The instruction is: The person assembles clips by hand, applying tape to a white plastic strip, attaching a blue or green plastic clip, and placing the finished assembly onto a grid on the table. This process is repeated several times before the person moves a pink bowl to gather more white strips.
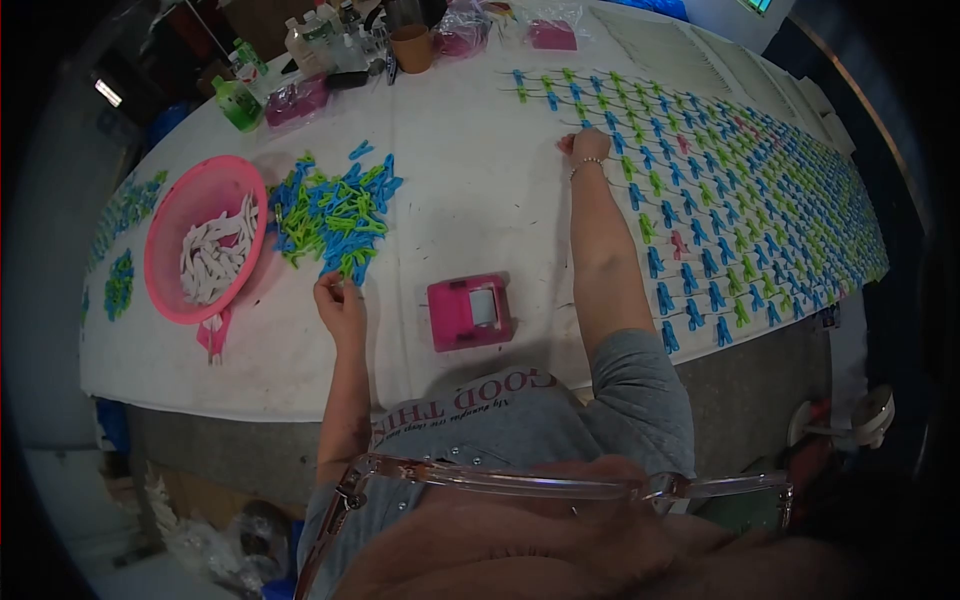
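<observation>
My left hand [340,305] is at the near edge of a loose pile of blue and green clothespins [325,215]. Its fingertips are pinched together on a blue clothespin [329,278] there. Farther out, my right hand [588,147], with a beaded bracelet [587,166] at the wrist, is closed at the left edge of a wide array of clothespins [720,200]. A blue clothespin [587,125] shows just beyond its fingers, which partly hide it. Rows of blue, green and a few pink clothespins lie there with thin pale strips between them.
A pink basin [170,298] with white strip-like pieces [215,255] stands left of the pile. Between my arms sits a pink tape dispenser [452,315]. Bottles [238,103], a brown pot [411,48] and bagged pink items [297,100] line the table's far side.
</observation>
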`<state>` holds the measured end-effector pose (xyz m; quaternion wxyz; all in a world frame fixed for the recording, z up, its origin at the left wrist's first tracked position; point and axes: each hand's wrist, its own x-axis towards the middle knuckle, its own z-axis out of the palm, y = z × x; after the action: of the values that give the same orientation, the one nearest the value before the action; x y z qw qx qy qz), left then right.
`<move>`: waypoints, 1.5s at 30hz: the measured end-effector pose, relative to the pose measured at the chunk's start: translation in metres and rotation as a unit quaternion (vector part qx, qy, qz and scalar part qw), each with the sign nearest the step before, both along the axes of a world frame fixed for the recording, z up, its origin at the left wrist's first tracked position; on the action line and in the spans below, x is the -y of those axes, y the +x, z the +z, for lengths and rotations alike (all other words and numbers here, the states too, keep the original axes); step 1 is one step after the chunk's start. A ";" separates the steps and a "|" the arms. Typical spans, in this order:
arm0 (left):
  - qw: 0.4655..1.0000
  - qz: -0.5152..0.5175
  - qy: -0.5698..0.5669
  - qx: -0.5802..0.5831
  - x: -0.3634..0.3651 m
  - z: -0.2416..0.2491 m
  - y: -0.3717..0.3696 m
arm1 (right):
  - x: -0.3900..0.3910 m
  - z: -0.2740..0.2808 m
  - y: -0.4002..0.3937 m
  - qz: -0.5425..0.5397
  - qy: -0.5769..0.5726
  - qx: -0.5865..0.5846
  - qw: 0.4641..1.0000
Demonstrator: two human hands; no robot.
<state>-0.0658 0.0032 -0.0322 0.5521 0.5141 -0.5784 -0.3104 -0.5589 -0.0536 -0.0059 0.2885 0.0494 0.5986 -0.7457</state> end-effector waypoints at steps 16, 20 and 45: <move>0.999 0.032 -0.029 0.022 0.011 -0.017 0.007 | 0.001 -0.030 0.027 0.075 -0.094 -0.070 0.990; 0.999 0.037 -0.003 -0.023 0.008 -0.008 0.008 | -0.040 0.001 0.110 0.247 -0.026 -0.149 0.957; 0.993 0.045 0.095 0.060 0.015 0.006 0.060 | -0.163 0.002 0.188 0.410 -0.026 -0.313 0.856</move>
<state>-0.0058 -0.0122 -0.0265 0.4787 0.6074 -0.5544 -0.3075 -0.3707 0.1094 -0.0040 0.3671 -0.4441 0.6039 -0.5507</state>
